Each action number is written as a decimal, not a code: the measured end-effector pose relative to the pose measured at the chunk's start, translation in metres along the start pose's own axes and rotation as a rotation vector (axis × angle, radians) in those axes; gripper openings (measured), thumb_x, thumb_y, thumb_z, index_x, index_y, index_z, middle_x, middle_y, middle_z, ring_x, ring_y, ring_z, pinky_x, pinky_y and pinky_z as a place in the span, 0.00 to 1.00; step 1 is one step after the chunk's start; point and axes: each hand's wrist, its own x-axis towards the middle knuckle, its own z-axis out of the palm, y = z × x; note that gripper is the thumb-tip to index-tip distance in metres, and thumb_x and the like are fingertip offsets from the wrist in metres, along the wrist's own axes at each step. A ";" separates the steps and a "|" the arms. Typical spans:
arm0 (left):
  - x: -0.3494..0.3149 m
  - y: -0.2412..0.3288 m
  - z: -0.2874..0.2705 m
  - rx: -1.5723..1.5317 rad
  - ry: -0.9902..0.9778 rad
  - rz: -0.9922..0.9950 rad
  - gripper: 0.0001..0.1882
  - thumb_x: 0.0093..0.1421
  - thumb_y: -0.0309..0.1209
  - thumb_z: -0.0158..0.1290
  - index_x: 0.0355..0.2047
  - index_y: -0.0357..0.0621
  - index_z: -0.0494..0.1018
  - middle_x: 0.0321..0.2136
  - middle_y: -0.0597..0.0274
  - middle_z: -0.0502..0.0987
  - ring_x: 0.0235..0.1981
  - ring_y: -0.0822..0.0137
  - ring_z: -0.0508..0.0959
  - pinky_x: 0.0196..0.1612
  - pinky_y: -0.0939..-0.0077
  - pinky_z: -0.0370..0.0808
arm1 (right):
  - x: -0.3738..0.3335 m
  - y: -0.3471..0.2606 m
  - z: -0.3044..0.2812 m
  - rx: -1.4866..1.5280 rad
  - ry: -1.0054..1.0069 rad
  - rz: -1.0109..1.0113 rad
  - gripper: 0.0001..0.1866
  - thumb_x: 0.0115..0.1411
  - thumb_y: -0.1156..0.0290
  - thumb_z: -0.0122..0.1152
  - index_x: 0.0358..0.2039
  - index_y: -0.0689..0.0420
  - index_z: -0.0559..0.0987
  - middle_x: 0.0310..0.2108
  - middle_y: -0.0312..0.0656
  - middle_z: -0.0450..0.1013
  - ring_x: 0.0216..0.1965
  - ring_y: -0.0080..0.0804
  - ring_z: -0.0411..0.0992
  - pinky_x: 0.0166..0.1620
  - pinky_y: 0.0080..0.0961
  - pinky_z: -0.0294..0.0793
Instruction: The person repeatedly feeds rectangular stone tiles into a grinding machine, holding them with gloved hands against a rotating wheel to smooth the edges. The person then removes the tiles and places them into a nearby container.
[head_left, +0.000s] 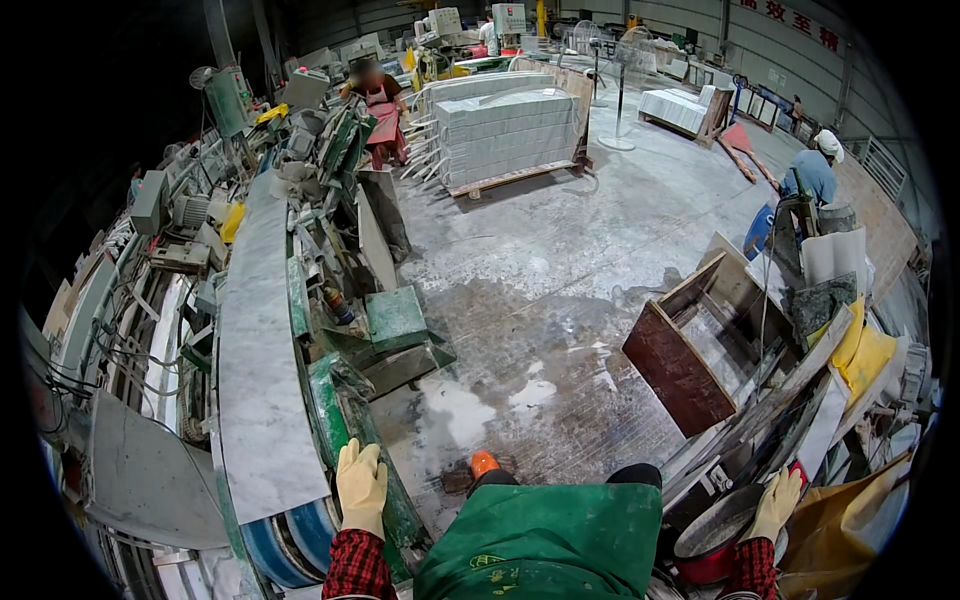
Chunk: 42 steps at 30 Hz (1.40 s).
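Note:
My left hand (361, 488), in a cream rubber glove, is held with its fingers stretched out over the green machine frame (335, 400). Whether it touches the frame I cannot tell. Just left of it, a long grey-veined white stone slab (262, 370) lies on the machine bed, and blue rollers (268, 550) show at its near end. At the lower right my right hand (775, 506), gloved alike, has its fingers extended and holds nothing visible. It is beside a round red tub (705, 568); contact is unclear.
A reddish-brown wooden crate (680, 370) stands at right, near stacked boards and a yellow sack (865, 350). Ahead, bundled stone slabs (510, 140) sit on a pallet. A person in a red apron (385, 120) is beside the machine; another in blue (812, 178) is far right.

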 end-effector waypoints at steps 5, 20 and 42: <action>-0.001 0.001 0.001 -0.022 -0.059 -0.074 0.17 0.49 0.26 0.60 0.41 0.42 0.76 0.45 0.43 0.77 0.48 0.42 0.72 0.55 0.57 0.71 | -0.001 0.004 0.004 0.032 0.038 -0.029 0.23 0.71 0.61 0.46 0.61 0.59 0.71 0.67 0.55 0.60 0.68 0.53 0.56 0.70 0.43 0.53; 0.003 0.002 0.004 0.070 -0.135 -0.069 0.15 0.54 0.31 0.58 0.43 0.44 0.78 0.45 0.47 0.80 0.59 0.47 0.71 0.65 0.56 0.63 | 0.062 0.061 0.027 -0.040 0.003 0.010 0.29 0.74 0.56 0.41 0.69 0.59 0.60 0.70 0.54 0.56 0.71 0.49 0.51 0.72 0.40 0.48; -0.010 -0.021 0.029 -0.006 -0.117 -0.113 0.15 0.52 0.25 0.59 0.42 0.43 0.80 0.54 0.36 0.73 0.57 0.41 0.70 0.63 0.56 0.66 | 0.044 0.081 0.062 -0.102 0.253 -0.113 0.27 0.74 0.55 0.42 0.67 0.56 0.65 0.67 0.54 0.62 0.68 0.51 0.59 0.67 0.43 0.57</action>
